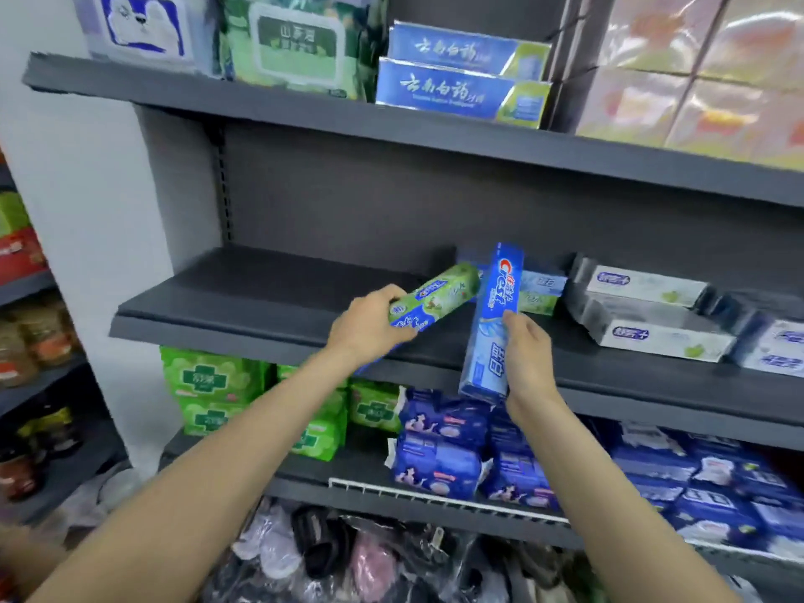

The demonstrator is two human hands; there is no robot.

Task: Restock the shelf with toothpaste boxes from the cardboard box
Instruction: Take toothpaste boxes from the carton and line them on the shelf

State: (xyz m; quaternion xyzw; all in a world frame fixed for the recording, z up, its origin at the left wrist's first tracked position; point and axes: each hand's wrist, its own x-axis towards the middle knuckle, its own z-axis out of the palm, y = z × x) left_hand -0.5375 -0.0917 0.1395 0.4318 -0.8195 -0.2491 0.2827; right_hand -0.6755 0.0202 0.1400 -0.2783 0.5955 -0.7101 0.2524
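Two hands reaching up from the near edge, each bringing one toothpaste box to the middle shelf. Left hand wrapping fingers and thumb round the near end of a green box, holding it tilted with its far end pointing up and right, just above the shelf board. Right hand gripping a blue box along its right edge, keeping it nearly upright, lower end hanging in front of the shelf lip, upper end leaning over the board. Green box printed with leaves and a blue-and-white logo at the held end; blue box bearing a red-and-blue brand name running lengthwise above a paler wave pattern. Both looking crisp, with no dents showing, though blurred.

Judging progress: partly done. Lying already on the shelf just behind the two held boxes, a few blue and green boxes; further right, white boxes stacked flat. Remaining bare, the whole left stretch of the board, so plenty of room to fill. Not showing anywhere, the cardboard box, so impossible telling how many are left.

Sitting farther up on the top shelf, two more blue cartons beside green wipes packs.
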